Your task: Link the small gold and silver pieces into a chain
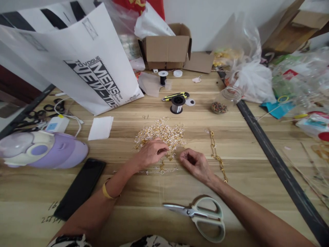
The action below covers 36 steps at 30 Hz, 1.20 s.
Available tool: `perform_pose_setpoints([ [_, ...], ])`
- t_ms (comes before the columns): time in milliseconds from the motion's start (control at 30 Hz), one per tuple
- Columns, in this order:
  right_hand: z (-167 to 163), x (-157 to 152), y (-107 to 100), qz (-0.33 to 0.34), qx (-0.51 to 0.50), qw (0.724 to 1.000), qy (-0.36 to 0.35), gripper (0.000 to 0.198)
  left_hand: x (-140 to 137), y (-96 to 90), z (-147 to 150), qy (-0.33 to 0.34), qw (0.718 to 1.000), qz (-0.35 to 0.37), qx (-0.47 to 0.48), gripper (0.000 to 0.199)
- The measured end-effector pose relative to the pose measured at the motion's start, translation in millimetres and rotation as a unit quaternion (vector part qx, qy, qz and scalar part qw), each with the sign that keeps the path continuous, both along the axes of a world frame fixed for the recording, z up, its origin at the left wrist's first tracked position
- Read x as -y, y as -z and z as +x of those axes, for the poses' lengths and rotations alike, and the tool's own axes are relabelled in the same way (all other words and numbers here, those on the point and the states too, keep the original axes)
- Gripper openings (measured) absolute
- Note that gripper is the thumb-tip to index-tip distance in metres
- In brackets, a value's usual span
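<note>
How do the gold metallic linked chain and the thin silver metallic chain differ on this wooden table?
The gold metallic linked chain runs mostly front to back; the thin silver metallic chain lies side to side. The gold chain looks thicker than the silver chain. The gold chain lies right of the right hand, the silver chain left of it. Both rest on the wooden table.

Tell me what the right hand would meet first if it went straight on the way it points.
Probably the near right edge of the bead pile, with the left hand close by; the right hand's height is unclear.
</note>
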State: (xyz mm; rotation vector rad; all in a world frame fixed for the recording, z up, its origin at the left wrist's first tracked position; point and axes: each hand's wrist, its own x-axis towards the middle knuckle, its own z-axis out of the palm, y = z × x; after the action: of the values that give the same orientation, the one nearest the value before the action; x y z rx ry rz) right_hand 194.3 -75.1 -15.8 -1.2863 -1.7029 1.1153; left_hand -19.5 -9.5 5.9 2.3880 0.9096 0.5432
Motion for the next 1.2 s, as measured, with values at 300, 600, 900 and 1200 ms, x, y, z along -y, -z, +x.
perform_pose_setpoints([
  [300, 0, 1, 1, 0.016, 0.009, 1.0, 0.002, 0.016, 5, 5.3, 15, -0.069, 0.996, 0.055, -0.005, 0.011],
  [600, 0, 1, 1, 0.025, 0.005, 1.0, 0.001, 0.015, 7, 3.9, 23, -0.086, 0.994, 0.056, -0.032, 0.012],
  [900, 0, 2, 2, 0.031, 0.007, 0.999, 0.001, 0.018, 6, 7.5, 22, -0.084, 0.994, 0.062, -0.044, 0.012],
  [1200, 0, 2, 2, 0.031, 0.001, 1.0, -0.001, 0.013, 13, -0.6, 26, -0.125, 0.987, 0.0, 0.1, 0.01],
])
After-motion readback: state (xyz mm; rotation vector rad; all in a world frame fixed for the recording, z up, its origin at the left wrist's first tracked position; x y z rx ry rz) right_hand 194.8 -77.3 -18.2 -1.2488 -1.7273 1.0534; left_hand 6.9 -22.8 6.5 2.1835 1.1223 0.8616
